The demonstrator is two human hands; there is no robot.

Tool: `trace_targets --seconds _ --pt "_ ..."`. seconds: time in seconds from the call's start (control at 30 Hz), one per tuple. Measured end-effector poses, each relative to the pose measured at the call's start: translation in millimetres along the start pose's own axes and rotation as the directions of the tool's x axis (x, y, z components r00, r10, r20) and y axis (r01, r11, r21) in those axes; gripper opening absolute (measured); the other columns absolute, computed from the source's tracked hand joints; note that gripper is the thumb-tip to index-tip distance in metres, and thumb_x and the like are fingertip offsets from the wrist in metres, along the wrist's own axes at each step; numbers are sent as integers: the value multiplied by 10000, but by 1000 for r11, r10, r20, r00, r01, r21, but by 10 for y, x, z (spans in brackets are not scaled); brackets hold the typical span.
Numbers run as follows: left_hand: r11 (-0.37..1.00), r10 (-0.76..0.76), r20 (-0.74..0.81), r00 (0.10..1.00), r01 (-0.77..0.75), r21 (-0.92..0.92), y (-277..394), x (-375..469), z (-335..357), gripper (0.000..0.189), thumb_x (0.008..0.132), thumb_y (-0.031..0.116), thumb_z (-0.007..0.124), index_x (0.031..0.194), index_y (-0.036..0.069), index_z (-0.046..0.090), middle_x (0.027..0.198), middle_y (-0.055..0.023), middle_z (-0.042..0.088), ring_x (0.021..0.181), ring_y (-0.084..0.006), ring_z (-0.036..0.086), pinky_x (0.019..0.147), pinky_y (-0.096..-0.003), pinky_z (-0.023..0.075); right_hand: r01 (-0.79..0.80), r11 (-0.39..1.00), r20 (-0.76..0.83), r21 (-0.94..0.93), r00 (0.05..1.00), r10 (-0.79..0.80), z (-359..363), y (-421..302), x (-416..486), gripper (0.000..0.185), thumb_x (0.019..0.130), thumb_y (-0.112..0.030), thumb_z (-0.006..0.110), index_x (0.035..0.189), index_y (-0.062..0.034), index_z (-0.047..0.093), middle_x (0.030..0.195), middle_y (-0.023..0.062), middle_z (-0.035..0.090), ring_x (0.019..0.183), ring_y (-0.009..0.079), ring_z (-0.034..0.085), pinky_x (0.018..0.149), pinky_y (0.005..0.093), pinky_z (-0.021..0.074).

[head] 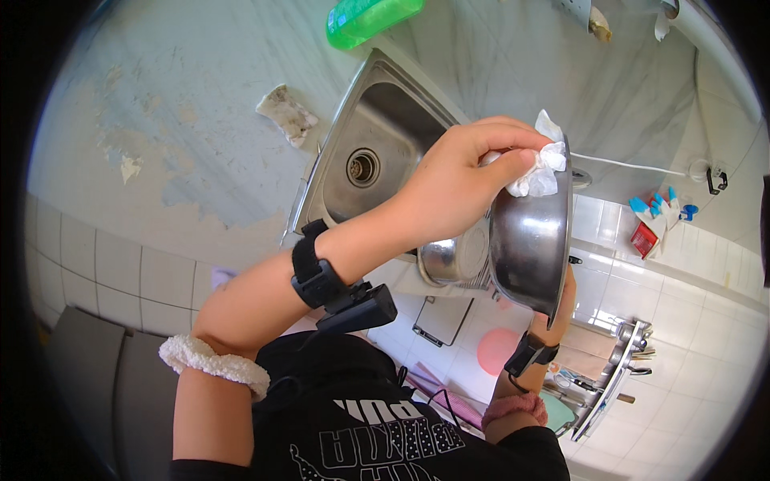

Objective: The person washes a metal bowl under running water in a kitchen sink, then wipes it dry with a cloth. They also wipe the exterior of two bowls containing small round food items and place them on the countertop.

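My left hand [463,171] reaches across from the left with a crumpled white tissue or thin cloth [538,174] pinched between thumb and fingers. The tissue touches the outer side of a stainless steel bowl [529,240], close to its rim. This bowl is tilted on its side, its rim facing right. Behind it is my right hand [565,294], against the bowl's inner or rim side; its fingers are mostly hidden. A second metal bowl or pot [454,258] lies on its side beyond, by the edge of the stainless steel sink [385,126].
A green liquid bottle [373,21] lies on the marble-patterned counter [198,114] behind the sink. A stained white cloth [287,114] rests left of the sink. White and blue gloves [659,213] hang at the right, above a rack of utensils [613,373].
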State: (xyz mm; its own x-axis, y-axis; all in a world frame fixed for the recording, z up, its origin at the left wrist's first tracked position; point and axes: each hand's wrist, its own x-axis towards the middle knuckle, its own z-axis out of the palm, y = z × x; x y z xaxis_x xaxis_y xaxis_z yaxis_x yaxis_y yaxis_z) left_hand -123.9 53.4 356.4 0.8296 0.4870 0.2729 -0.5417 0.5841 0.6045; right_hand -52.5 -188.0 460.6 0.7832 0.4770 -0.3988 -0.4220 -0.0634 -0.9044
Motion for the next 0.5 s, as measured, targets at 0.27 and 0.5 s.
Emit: trace_targets --seconds 0.27,0.5 --pt "938 283 -104 954 -252 239 -12 -250 55 228 886 29 547 1089 13 647 1146 -90 595 1002 -159 533 837 -275 419 -134 991 -7 -27 991 134 59 -72 96 401 795 -100 481 1155 73 514 1035 193 625 905 288 635 849 385 518" --pt "750 524 -22 851 -449 486 24 -493 173 311 693 -39 662 971 91 713 1084 -62 632 913 -216 538 810 -314 429 -82 997 13 -4 997 82 -10 -85 126 357 804 -102 491 1120 58 539 1022 164 636 919 269 626 854 372 503"
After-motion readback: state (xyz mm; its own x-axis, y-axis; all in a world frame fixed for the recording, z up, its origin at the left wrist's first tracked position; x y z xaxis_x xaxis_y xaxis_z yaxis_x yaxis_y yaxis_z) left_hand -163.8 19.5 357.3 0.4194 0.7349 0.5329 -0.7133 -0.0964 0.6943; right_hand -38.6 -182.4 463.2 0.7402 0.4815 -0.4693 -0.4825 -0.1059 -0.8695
